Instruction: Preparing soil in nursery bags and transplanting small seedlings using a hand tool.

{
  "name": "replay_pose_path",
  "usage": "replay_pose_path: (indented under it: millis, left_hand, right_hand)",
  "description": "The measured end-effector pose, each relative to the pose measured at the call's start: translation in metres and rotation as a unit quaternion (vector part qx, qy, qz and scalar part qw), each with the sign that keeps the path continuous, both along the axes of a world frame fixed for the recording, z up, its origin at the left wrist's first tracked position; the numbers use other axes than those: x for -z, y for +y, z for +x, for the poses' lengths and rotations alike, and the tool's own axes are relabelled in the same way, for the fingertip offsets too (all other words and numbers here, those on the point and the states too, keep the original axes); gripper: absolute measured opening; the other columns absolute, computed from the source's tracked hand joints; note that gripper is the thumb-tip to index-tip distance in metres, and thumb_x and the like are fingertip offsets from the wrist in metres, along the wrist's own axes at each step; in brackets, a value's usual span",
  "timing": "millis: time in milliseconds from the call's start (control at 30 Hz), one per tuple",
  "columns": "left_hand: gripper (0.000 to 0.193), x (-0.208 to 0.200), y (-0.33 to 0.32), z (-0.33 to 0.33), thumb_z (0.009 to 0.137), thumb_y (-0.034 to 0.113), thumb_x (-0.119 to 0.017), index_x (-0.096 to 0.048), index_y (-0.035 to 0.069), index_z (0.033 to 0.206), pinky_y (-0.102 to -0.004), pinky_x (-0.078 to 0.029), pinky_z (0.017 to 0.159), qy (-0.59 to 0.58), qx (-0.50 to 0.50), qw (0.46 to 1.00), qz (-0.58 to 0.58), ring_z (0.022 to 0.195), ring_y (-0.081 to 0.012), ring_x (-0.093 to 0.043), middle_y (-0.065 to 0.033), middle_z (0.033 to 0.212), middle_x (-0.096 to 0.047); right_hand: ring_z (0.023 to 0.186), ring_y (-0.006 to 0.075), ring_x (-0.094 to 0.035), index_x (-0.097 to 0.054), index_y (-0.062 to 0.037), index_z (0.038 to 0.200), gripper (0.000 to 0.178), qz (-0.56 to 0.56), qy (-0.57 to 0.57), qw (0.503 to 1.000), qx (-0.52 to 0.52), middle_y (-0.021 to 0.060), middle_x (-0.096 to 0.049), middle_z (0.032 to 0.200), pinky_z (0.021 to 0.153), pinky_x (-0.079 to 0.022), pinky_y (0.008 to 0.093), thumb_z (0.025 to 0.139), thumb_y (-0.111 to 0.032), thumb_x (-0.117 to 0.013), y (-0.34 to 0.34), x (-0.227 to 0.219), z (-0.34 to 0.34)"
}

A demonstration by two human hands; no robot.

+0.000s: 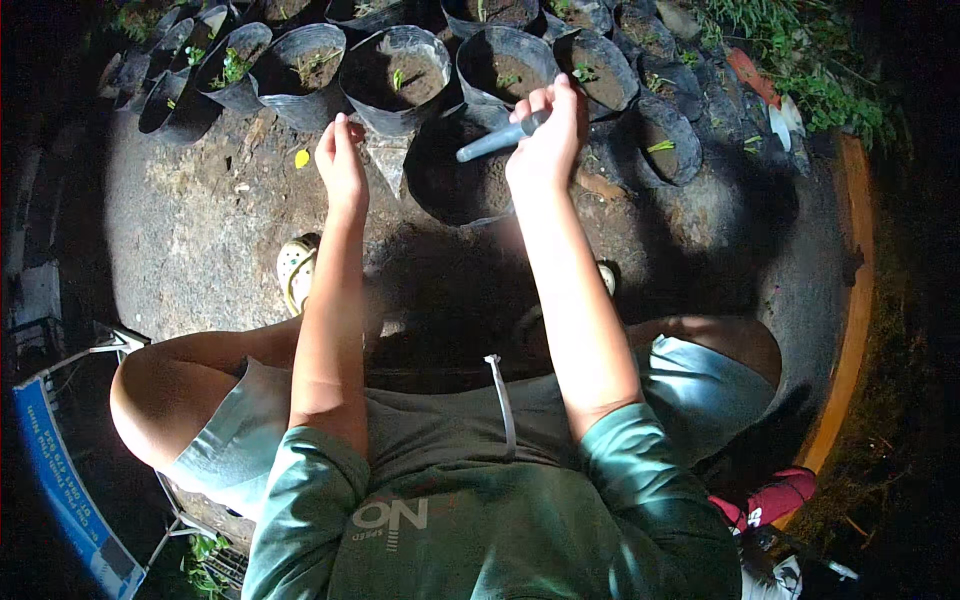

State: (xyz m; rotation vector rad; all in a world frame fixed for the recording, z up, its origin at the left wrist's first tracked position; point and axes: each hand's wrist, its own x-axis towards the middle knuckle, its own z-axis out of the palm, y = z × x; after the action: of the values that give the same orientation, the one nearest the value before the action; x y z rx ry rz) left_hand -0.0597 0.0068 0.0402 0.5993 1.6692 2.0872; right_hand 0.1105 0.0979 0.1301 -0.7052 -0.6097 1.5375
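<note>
My right hand [548, 135] is closed around a smooth grey-blue rod, perhaps a tool handle [488, 143]. Its blunt end points left over a black nursery bag [440, 200] with soil inside. No plant shows in the part of that bag I can see. My left hand [342, 165] is raised to the left of this bag, fingers drawn together; whatever they may hold is too small to make out. Just beyond the hands stands another black nursery bag [385, 118] of soil with a small green seedling [398, 79].
Several more soil-filled black bags, some with seedlings, crowd the far side, including one bag [668, 145] at the right. A yellow leaf [302, 158] lies on the concrete ground [200, 220]. An orange-brown edge [850, 300] curves along the right; a blue sign [70, 480] stands lower left.
</note>
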Motion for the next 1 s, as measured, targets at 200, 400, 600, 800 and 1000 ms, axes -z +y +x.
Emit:
replay_pose_path:
  millis: [200, 400, 600, 800, 1000]
  left_hand:
    - [0.031, 0.004, 0.0, -0.009, 0.09, 0.025, -0.046, -0.053, 0.003, 0.07, -0.0237, -0.036, 0.065, -0.01, -0.024, 1.0, 0.002, 0.066, -0.0084, -0.045, -0.0011, 0.068, -0.053]
    - [0.031, 0.009, 0.0, -0.003, 0.09, 0.026, -0.046, -0.053, 0.002, 0.07, -0.023, -0.036, 0.063, -0.03, -0.005, 0.999, -0.014, 0.065, -0.0076, -0.045, -0.0005, 0.068, -0.053]
    - [0.033, 0.014, -0.006, -0.014, 0.09, 0.028, -0.046, -0.054, 0.002, 0.07, -0.0226, -0.033, 0.059, 0.002, -0.02, 1.0, -0.016, 0.062, -0.0071, -0.041, 0.0008, 0.066, -0.051]
    - [0.033, 0.013, -0.008, -0.013, 0.09, 0.028, -0.046, -0.053, 0.004, 0.069, -0.0225, -0.03, 0.057, -0.027, -0.04, 0.999, -0.019, 0.061, -0.0063, -0.038, 0.0021, 0.064, -0.048]
    - [0.031, 0.015, -0.006, -0.011, 0.09, 0.024, -0.046, -0.055, 0.001, 0.071, -0.023, -0.036, 0.063, 0.019, -0.01, 0.999, -0.034, 0.065, -0.0079, -0.043, 0.0002, 0.068, -0.052]
  right_hand:
    - [0.041, 0.0154, -0.038, -0.044, -0.0101, 0.076, 0.034, 0.056, 0.018, 0.993, -0.106, 0.0038, -0.042, 0.054, 0.038, -0.03, 0.028, 0.086, -0.042, -0.039, 0.006, -0.04, 0.024]
    - [0.04, 0.0152, -0.038, -0.049, -0.0094, 0.076, 0.045, -0.017, 0.035, 0.984, -0.172, 0.0055, -0.044, 0.053, 0.036, -0.029, 0.0263, 0.085, -0.052, -0.038, 0.016, -0.006, 0.026]
    - [0.043, 0.0132, -0.04, -0.046, -0.0093, 0.084, 0.044, 0.167, 0.056, 0.973, -0.147, 0.0041, -0.044, 0.059, 0.038, -0.031, 0.0245, 0.086, -0.052, -0.038, 0.029, -0.01, 0.032]
    - [0.043, 0.0075, -0.038, -0.044, -0.0092, 0.077, 0.02, 0.094, -0.059, 0.994, 0.009, 0.0, -0.04, 0.061, 0.039, -0.032, 0.0226, 0.082, -0.022, -0.057, 0.042, -0.009, 0.037]
    - [0.046, 0.0096, -0.042, -0.044, -0.0093, 0.095, 0.015, 0.105, -0.032, 0.99, 0.093, 0.0029, -0.046, 0.071, 0.042, -0.036, 0.0245, 0.084, -0.013, -0.054, 0.043, -0.004, 0.04]
